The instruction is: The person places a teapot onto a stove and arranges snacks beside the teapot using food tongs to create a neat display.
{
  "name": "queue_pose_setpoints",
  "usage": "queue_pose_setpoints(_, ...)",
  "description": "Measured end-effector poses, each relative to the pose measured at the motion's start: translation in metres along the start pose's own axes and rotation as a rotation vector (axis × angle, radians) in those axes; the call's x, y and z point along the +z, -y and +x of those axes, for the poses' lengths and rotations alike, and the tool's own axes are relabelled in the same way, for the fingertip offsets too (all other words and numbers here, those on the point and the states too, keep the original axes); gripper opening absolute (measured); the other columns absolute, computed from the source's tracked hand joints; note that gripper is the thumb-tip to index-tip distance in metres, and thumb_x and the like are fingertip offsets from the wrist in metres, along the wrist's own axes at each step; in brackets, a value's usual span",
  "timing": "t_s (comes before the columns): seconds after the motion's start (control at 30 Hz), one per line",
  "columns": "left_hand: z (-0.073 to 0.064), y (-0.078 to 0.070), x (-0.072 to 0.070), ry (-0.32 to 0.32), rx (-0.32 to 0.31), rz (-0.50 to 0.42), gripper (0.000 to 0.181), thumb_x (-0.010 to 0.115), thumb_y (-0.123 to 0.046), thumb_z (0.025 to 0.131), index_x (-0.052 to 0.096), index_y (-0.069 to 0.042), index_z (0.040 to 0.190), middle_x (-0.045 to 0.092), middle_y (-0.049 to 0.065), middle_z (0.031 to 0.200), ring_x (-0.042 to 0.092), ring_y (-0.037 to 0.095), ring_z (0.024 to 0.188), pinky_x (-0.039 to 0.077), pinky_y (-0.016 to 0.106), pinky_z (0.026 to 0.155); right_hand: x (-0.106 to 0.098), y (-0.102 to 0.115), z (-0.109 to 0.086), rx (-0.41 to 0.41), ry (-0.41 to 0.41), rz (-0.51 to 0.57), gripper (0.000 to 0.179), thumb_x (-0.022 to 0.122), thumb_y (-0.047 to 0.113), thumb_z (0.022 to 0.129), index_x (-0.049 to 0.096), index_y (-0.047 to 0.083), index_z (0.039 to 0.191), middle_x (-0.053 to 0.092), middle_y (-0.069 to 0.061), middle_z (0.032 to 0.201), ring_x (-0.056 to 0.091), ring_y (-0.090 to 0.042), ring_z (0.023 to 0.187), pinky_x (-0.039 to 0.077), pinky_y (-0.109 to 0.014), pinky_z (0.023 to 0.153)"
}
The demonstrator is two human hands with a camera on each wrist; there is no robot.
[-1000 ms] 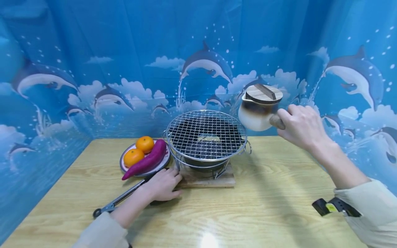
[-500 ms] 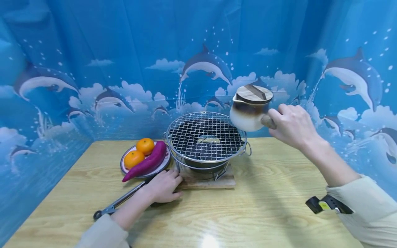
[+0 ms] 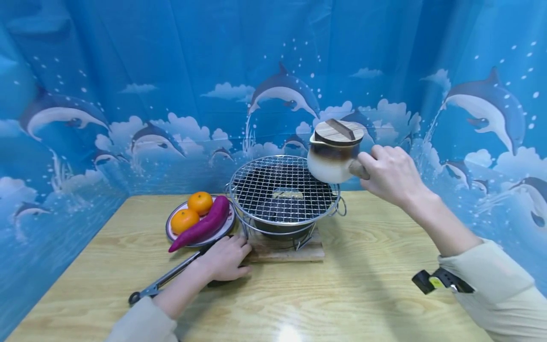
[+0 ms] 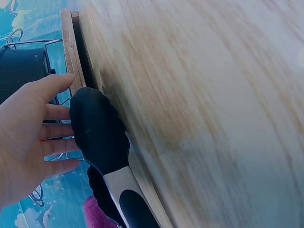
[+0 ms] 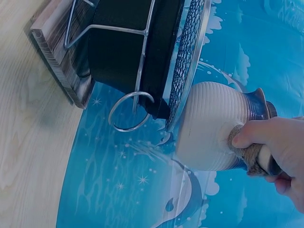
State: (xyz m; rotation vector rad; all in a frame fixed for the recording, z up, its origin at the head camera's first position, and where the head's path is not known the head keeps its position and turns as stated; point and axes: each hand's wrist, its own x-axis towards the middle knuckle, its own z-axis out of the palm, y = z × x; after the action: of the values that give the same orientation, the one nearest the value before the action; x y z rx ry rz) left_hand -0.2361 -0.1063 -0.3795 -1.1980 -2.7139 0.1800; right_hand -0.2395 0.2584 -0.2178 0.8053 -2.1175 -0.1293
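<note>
My right hand (image 3: 391,175) grips the twine-wrapped side handle (image 5: 249,149) of a white-and-brown teapot (image 3: 331,164) with a wooden lid. In the head view the teapot overlaps the right part of the wire grill mesh (image 3: 282,190); in the right wrist view its base is close to the mesh rim. My left hand (image 3: 226,259) lies low by the left front of the wooden board (image 3: 299,251) under the grill. In the left wrist view its fingers are extended beside the black head of a pair of tongs (image 4: 99,130), with the thumb (image 4: 61,83) at the board's edge.
Left of the grill, a plate (image 3: 232,216) holds two oranges (image 3: 183,219) and a purple sweet potato (image 3: 205,225). The tongs' silver arms reach toward the front left of the wooden table (image 3: 342,294). A blue dolphin-print curtain (image 3: 192,57) stands behind the table.
My right hand has carried the teapot left, from beside the grill to over the right part of its mesh. My left hand has stayed by the board.
</note>
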Motion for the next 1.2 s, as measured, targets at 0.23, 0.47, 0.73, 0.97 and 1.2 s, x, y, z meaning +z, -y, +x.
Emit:
queue_pose_setpoints(0.23, 0.000, 0.001, 0.000, -0.001, 0.003, 0.001, 0.042, 0.065, -0.046, 0.080, 0.061, -0.007, 0.096, 0.057, 0.007, 0.091, 0.054, 0.024, 0.084, 0.046, 0.038, 0.071, 0.006, 0.005, 0.006, -0.029, -0.025, 0.013, 0.029, 0.067, -0.004, 0.060, 0.042, 0.008, 0.069, 0.035, -0.005, 0.062, 0.029, -0.020, 0.052, 0.025, -0.032, 0.049)
queue_pose_setpoints(0.47, 0.002, 0.001, 0.001, -0.037, 0.014, 0.020, 0.041, 0.065, -0.048, 0.079, 0.060, -0.009, 0.093, 0.055, 0.005, 0.087, 0.054, 0.024, 0.085, 0.045, 0.038, 0.069, 0.009, 0.009, 0.012, -0.045, -0.039, 0.003, 0.026, 0.066, -0.004, 0.059, 0.045, 0.007, 0.071, 0.037, -0.006, 0.063, 0.030, -0.021, 0.053, 0.025, -0.033, 0.050)
queue_pose_setpoints(0.73, 0.001, 0.001, 0.001, -0.030, 0.010, 0.013, 0.041, 0.065, -0.048, 0.079, 0.060, -0.009, 0.093, 0.056, 0.005, 0.088, 0.054, 0.024, 0.085, 0.045, 0.038, 0.068, 0.014, 0.015, 0.016, -0.030, -0.019, 0.001, 0.027, 0.070, -0.003, 0.059, 0.048, 0.005, 0.073, 0.038, -0.007, 0.064, 0.033, -0.023, 0.053, 0.026, -0.032, 0.049)
queue_pose_setpoints(0.97, 0.001, 0.001, 0.002, -0.033, 0.016, 0.025, 0.041, 0.065, -0.048, 0.079, 0.060, -0.010, 0.092, 0.056, 0.004, 0.087, 0.055, 0.023, 0.084, 0.046, 0.038, 0.068, 0.017, 0.017, 0.019, -0.036, -0.016, -0.005, 0.028, 0.070, -0.003, 0.059, 0.048, 0.005, 0.073, 0.039, -0.007, 0.064, 0.034, -0.023, 0.053, 0.027, -0.032, 0.048)
queue_pose_setpoints(1.2, 0.000, 0.002, 0.002, -0.035, 0.017, 0.026, 0.041, 0.065, -0.047, 0.079, 0.060, -0.009, 0.093, 0.056, 0.005, 0.087, 0.054, 0.023, 0.085, 0.046, 0.038, 0.069, 0.019, 0.019, 0.021, -0.030, -0.002, 0.005, 0.029, 0.073, -0.001, 0.059, 0.049, 0.005, 0.075, 0.040, -0.008, 0.064, 0.036, -0.024, 0.053, 0.029, -0.033, 0.048)
